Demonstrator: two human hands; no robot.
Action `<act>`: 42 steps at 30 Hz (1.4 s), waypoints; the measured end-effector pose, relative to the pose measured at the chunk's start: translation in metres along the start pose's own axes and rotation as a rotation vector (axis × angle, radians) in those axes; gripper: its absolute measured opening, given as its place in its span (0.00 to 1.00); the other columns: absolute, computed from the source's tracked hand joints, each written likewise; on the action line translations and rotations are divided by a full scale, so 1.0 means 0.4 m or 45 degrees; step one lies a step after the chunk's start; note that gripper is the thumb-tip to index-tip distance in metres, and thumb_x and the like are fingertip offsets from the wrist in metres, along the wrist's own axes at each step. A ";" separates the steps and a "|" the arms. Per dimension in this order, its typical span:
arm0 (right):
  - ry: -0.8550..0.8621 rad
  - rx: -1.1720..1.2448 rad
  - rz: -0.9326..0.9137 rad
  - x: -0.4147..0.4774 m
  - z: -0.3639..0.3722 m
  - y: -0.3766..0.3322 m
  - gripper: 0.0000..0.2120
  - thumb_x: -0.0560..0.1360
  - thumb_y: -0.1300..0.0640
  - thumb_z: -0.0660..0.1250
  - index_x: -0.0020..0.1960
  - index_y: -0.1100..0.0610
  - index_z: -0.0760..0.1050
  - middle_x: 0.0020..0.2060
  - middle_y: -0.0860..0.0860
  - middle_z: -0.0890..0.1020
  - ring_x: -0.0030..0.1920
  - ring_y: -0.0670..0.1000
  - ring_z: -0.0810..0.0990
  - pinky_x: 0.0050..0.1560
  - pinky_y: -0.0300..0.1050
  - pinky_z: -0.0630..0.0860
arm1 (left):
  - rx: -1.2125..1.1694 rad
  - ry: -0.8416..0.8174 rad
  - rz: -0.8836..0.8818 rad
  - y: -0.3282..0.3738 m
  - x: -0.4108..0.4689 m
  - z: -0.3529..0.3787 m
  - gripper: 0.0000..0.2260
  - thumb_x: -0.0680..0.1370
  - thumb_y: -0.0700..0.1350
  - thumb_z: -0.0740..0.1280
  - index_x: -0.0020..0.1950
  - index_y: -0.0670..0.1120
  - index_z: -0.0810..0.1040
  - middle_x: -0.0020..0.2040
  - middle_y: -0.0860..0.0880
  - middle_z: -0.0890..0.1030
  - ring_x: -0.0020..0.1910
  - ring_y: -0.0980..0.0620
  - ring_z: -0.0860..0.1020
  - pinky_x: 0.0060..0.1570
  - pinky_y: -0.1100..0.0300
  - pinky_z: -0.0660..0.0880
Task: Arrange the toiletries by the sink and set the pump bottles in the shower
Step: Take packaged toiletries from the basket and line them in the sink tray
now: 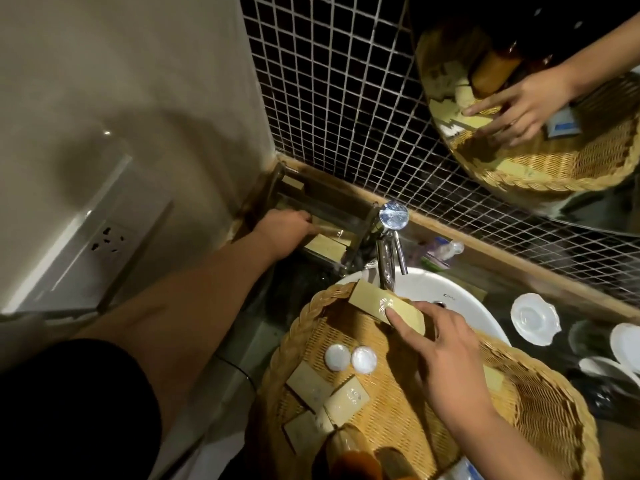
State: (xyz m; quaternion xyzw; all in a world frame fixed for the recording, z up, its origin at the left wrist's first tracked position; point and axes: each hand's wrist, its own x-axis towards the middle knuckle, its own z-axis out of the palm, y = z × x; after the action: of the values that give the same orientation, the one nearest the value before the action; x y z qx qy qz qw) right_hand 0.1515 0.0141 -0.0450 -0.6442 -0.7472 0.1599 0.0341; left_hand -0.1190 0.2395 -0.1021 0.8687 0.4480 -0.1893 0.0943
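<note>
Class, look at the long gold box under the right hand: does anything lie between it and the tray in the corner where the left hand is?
Partly: the chrome faucet stands between the long gold box and the tray.

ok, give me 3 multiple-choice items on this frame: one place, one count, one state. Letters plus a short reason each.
1. Where is the left hand?
A. in the clear tray by the wall corner
B. on the tap
C. inside the basket

2. How many round white caps lie on the basket floor?
A. one
B. two
C. four

3. What is the right hand doing?
A. resting flat on the sink rim
B. holding a pump bottle
C. fingers on a long tan packet at the basket's far edge

Answers:
1 A, the hand reaches into the tray left of the tap.
2 B, two white caps sit side by side.
3 C, the fingertip presses the packet; whether it is lifted cannot be told.
</note>
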 end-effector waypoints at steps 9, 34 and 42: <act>-0.031 -0.001 0.018 0.007 -0.011 -0.032 0.50 0.53 0.66 0.82 0.72 0.43 0.72 0.63 0.58 0.76 0.61 0.64 0.74 0.54 0.65 0.76 | -0.184 0.018 -0.022 0.025 -0.071 0.119 0.33 0.75 0.43 0.69 0.79 0.52 0.61 0.76 0.47 0.66 0.73 0.44 0.64 0.74 0.49 0.58; -0.076 -0.046 -0.213 0.329 -0.012 -0.247 0.40 0.73 0.60 0.71 0.77 0.36 0.57 0.70 0.53 0.67 0.68 0.56 0.67 0.62 0.51 0.74 | -0.376 -0.340 -0.345 0.104 -0.372 0.362 0.34 0.80 0.51 0.64 0.79 0.64 0.47 0.82 0.49 0.42 0.80 0.43 0.49 0.73 0.40 0.53; -0.383 -0.149 -0.056 0.472 0.022 -0.262 0.43 0.74 0.66 0.69 0.78 0.36 0.56 0.74 0.55 0.63 0.73 0.60 0.63 0.68 0.59 0.71 | -0.491 -0.403 -0.431 0.139 -0.390 0.388 0.40 0.78 0.50 0.69 0.79 0.66 0.44 0.79 0.52 0.30 0.78 0.44 0.35 0.70 0.42 0.65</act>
State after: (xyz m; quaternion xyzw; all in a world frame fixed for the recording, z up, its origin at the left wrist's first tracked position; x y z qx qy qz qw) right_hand 0.0178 0.1836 -0.0530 -0.5974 -0.7657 0.2099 -0.1124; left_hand -0.1938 0.0396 -0.1795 0.7074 0.5939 -0.2467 0.2932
